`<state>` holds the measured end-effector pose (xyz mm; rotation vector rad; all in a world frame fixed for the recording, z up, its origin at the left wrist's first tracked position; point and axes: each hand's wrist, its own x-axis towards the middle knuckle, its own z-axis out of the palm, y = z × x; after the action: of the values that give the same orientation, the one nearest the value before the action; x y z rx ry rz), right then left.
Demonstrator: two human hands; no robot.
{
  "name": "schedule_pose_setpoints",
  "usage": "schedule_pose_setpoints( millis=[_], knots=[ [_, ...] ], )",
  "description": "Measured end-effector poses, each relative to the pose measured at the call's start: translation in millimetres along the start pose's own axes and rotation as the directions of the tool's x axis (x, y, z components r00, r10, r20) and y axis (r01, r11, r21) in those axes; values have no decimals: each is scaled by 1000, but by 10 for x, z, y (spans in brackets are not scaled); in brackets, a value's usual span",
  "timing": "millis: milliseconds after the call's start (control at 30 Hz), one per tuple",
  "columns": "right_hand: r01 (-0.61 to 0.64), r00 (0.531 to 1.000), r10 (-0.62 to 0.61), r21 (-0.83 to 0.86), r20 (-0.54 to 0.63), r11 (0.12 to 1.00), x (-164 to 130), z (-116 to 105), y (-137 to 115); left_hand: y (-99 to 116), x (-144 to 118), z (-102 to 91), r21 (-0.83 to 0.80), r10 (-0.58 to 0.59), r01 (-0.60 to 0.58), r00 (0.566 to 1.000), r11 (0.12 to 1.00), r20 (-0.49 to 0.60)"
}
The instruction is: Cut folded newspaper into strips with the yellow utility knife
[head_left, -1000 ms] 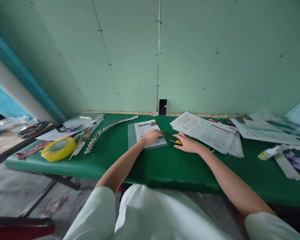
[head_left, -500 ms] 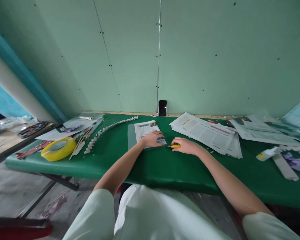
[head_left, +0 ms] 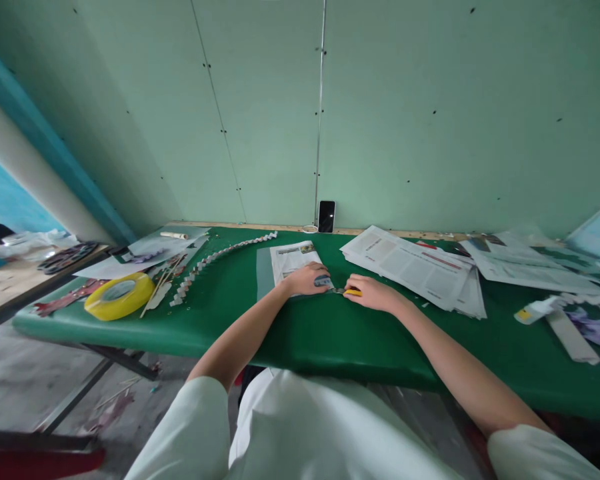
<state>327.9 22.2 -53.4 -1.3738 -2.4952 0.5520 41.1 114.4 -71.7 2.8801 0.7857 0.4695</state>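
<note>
On the green padded table lies a folded piece of newspaper [head_left: 290,254], with a greyish translucent sheet [head_left: 265,275] partly beneath it. My left hand [head_left: 305,279] rests over the newspaper's near right part, fingers lying on it and pointing right. A blue-grey patch shows by its fingertips; I cannot tell whether it is print or a separate thing. My right hand [head_left: 369,292] is closed around a yellow-handled utility knife [head_left: 353,292]. Its thin metal blade points left at the newspaper's near right corner. Most of the handle is hidden in my fingers.
Yellow tape roll [head_left: 119,297], thin sticks [head_left: 161,283] and a folded-paper chain [head_left: 215,257] lie left. A phone [head_left: 327,217] leans on the wall. Newspaper sheets [head_left: 410,267], a glue bottle [head_left: 535,310] and crumpled purple paper [head_left: 593,327] lie right.
The view has shifted very slightly. The knife's blade shows a little more clearly between my hands; both hands stay in nearly the same place.
</note>
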Motion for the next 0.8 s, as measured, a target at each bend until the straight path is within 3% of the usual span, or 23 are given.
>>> schedule_pose_setpoints(
  millis=[800],
  knots=[
    [34,998,-37,-42,-54,999,74,69,21,-5,6,40,-90,-33,28,998,996,-47]
  ],
)
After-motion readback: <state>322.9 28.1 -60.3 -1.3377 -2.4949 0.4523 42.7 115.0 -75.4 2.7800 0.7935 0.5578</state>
